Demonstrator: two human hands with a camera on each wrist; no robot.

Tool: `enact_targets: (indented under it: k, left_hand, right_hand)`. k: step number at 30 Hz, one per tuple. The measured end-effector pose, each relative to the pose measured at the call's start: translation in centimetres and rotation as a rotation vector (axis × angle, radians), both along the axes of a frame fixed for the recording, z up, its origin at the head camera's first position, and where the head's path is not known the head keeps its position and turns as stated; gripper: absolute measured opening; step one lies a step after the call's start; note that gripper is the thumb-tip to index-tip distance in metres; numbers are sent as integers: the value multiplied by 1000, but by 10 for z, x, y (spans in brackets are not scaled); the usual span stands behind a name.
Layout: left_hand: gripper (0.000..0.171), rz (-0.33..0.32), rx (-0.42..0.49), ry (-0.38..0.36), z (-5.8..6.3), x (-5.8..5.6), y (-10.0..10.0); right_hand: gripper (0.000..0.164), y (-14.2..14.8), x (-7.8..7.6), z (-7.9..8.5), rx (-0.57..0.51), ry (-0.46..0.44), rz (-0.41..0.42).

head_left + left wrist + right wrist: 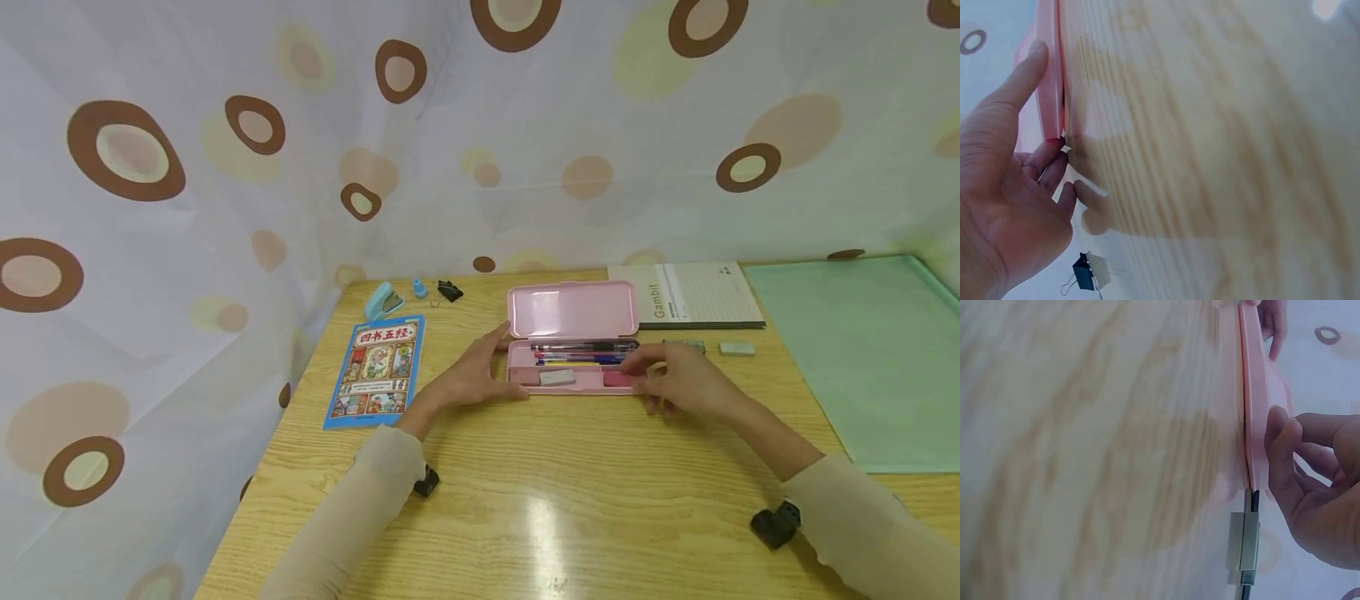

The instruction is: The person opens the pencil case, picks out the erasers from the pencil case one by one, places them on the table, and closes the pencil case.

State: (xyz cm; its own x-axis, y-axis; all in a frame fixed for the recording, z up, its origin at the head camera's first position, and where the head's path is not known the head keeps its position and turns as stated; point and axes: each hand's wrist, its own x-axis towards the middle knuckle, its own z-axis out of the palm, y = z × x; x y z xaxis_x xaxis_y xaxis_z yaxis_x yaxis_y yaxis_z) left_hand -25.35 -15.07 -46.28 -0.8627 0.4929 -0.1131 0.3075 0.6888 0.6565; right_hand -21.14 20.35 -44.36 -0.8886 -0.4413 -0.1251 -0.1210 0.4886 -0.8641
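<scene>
A pink pencil case (pixel 572 310) lies with its lid raised toward the back. Inside are several pens (pixel 585 347), a white eraser (pixel 557 377) beside a pinkish block (pixel 524 377), and a bright pink piece (pixel 617 379) in the right compartment. My left hand (pixel 471 373) spans the case's left end, its thumb stretched along the front wall and fingers by the rear corner. My right hand (pixel 686 379) reaches over the right end, bent fingers and thumb right at the pink piece. Whether they pinch it, I cannot tell.
To the left lie a blue-edged book (pixel 375 371), a light blue stapler (pixel 383 300), a small blue object (pixel 420 288) and a black binder clip (pixel 450 290). A notebook (pixel 705 296), a small pale block (pixel 737 349) and a green mat (pixel 870 358) are at right.
</scene>
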Motion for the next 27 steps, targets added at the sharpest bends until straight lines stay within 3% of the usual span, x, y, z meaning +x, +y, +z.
enact_targets:
  k: [7,16,22,27]
  left_hand:
    - [119,-2,-2,1,-1,0,0]
    - [119,0,2,4,-1,0,0]
    - [120,5,8,2,-1,0,0]
    - [120,0,12,4,-2,-2,0]
  right_hand:
    - [24,-3,-1,-2,-32,-1,1]
    - [22,1,-2,-3,46,40,4]
    - [20,1,-4,-2,36,49,-25]
    - [21,5,-4,4,-11,25,-105]
